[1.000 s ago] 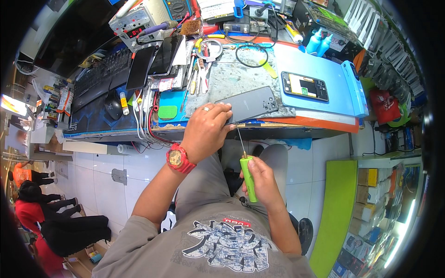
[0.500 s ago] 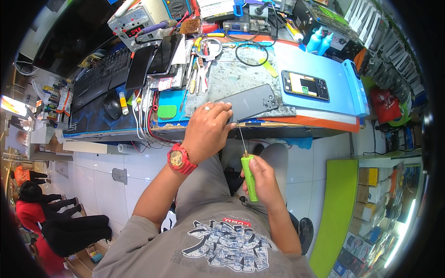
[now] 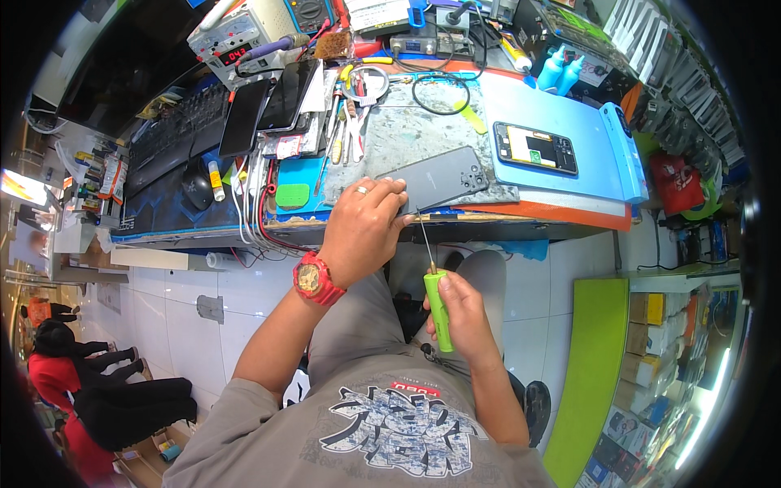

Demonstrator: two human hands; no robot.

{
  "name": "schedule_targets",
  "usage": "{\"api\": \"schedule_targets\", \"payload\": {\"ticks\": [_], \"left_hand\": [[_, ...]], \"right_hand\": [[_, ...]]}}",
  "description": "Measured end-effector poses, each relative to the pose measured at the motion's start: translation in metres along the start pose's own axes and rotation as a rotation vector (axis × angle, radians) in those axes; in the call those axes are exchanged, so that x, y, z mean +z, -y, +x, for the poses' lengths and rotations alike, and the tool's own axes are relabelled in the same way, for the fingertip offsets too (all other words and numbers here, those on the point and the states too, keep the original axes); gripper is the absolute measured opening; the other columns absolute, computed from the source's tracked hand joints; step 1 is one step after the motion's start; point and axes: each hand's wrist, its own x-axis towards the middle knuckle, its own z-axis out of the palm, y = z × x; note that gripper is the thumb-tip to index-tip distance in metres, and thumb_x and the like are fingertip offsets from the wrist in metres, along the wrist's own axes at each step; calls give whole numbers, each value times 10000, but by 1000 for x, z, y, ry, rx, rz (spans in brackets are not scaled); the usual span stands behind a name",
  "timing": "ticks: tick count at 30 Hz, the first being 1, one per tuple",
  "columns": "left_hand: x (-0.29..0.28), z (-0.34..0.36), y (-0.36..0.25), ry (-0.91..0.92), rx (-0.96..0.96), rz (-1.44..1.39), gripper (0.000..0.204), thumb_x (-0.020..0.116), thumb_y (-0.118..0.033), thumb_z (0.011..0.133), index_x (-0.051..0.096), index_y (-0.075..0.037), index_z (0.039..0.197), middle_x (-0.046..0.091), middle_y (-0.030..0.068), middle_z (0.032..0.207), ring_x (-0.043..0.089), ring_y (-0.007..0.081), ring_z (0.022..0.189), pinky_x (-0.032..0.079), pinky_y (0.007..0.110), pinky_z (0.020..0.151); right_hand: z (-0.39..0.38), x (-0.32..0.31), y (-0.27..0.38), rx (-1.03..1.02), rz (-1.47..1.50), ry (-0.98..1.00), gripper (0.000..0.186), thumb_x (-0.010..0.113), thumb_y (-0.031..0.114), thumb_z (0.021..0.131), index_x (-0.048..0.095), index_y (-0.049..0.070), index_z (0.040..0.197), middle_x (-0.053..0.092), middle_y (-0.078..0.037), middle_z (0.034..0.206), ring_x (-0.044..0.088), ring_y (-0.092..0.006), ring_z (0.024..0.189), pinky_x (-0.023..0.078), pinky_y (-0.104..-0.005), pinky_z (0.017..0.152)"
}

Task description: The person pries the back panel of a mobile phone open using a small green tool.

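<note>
We have a long, worn-edged workbench (image 3: pixel 488 219) before us. On it we see a dark, blue-patterned pad (image 3: pixel 159 211), a flat orange sheet (image 3: pixel 586 215) and a stained grey rectangular mat (image 3: pixel 411 120).

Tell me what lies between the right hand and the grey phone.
In the head view, the green-handled tool spans from the right hand, across the bench edge, to the grey phone; tip contact is unclear.

grey phone (image 3: pixel 435 180): smooth back, looks kinda matt
green tool handle (image 3: pixel 437 313): smooth plastic, slight shine
tool shaft (image 3: pixel 428 244): bare metal
work mat (image 3: pixel 407 126): scuffed, pretty matt
counter front edge (image 3: pixel 488 219): rough, chipped, woody-looking
floor tiles (image 3: pixel 191 285): smooth, super glossy
shirt (image 3: pixel 268 439): matt cloth
</note>
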Motion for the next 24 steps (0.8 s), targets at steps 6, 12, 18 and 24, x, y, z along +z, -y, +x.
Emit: {"api": "schedule_targets", "payload": {"ticks": [6, 12, 18, 24], "left_hand": [[1, 0, 1, -6, 4, -8, 289, 840, -124, 880, 759, -6, 1131, 749, 119, 1289, 683, 367, 1202, 526, 489, 1038], [1, 0, 1, -2, -1, -21, 286, 838, -122, 882, 760, -7, 1132, 749, 116, 1291, 679, 366, 1212, 523, 493, 1046], [1, -1, 1, -4, -4, -10, 286, 838, -126, 887, 760, -7, 1134, 749, 118, 1296, 679, 368, 1213, 521, 492, 1048], [1, -1, 1, -5, -3, -8, 281, 836, -129, 892, 762, -14, 1137, 749, 118, 1300, 677, 377, 1222, 515, 498, 1061]], "right_hand": [[0, 0, 1, -3, -1, -4, 510, 561, 420, 1164, 586, 27, 1488, 671, -77, 947, 635, -125, 605, 526, -292, 502], [0, 0, 3, -7, -1, -8, 513, 564, 417, 1162, 583, 23, 1491, 672, -74, 943, 636, -120, 612, 526, -290, 502], [2, -2, 1, -12, 7, -5, 516, 566, 413, 1162, 582, 17, 1493, 673, -71, 942, 637, -116, 616, 525, -285, 502], [3, -3, 1, -22, 5, -3, 514, 567, 415, 1161, 587, 15, 1483, 676, -72, 939, 639, -116, 609, 523, -283, 505]]}}
